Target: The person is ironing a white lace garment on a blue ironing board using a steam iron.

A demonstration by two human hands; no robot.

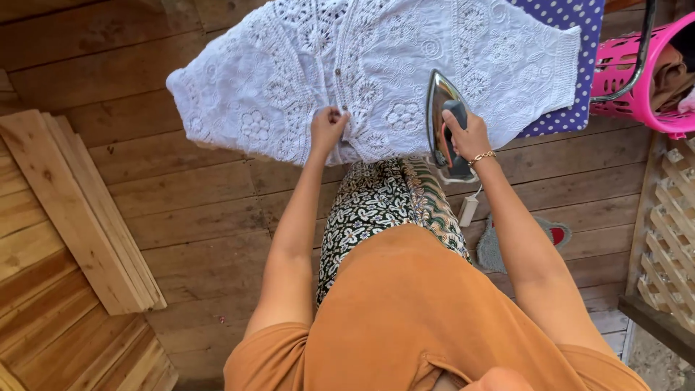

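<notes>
White openwork lace blouse point(376, 72) spread flat over purple dotted ironing board point(572, 65). Left hand point(328, 127) pinching its near hem; right hand point(467, 137) clenched round tilted silver-soled iron point(443, 119). Mid-pressing, probably; next, keeping hem taut under the soleplate.

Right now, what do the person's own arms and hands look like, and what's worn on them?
Both arms are bare below short orange sleeves. The right hand has a thin gold chain bracelet at the wrist. The left hand wears nothing visible: no gloves, watch or rings that I can make out.
</notes>
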